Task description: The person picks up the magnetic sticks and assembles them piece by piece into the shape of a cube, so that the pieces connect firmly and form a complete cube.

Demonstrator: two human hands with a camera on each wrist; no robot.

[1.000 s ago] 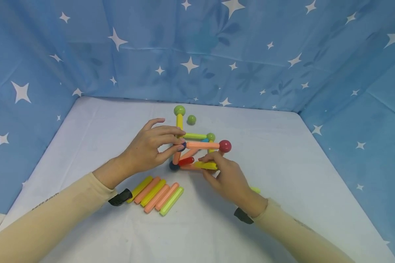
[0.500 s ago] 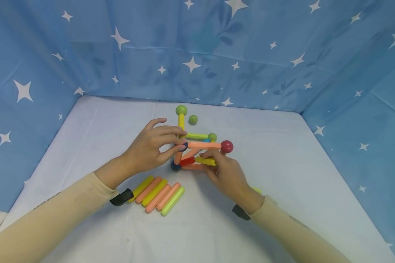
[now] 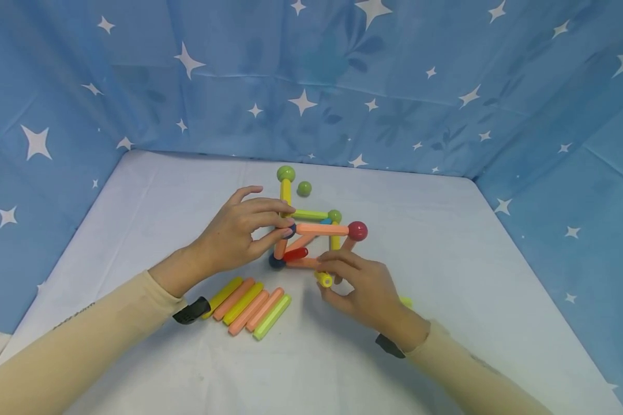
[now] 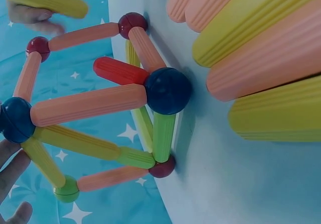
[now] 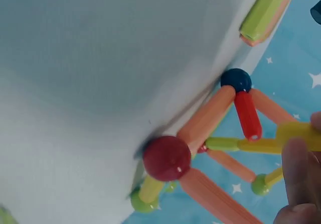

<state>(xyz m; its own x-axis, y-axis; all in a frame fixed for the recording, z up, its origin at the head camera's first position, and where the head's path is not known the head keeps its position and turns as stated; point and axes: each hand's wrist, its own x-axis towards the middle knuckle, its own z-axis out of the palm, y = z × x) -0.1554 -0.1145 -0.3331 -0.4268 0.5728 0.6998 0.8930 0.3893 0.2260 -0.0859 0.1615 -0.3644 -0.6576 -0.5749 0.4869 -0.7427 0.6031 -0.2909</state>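
A frame of coloured magnetic sticks and balls [image 3: 319,229] stands mid-table. My left hand [image 3: 239,227] pinches the blue ball [image 4: 17,119] at its upper near-left corner. From the lower blue ball [image 4: 168,90] a short red stick [image 3: 296,254] juts out, its outer end free. My right hand [image 3: 368,288] holds a yellow stick [image 3: 324,280] between thumb and fingers, in front of the frame's lower bar, one end facing the head camera. A red ball [image 3: 357,231] tops the near right corner. Behind my right fingers the lower red ball [image 5: 167,158] is hidden from the head view.
Several loose yellow, orange and green sticks [image 3: 246,305] lie in a slanted row left of centre, close by my left wrist. A loose green ball [image 3: 304,188] rests behind the frame. Something yellow-green [image 3: 406,301] peeks out beside my right wrist. Blue curtains [image 3: 311,75] enclose the table.
My right hand has drawn the yellow stick away from the red stick, down toward me, and turned it end-on to the head view. The left hand keeps its place on the blue ball.
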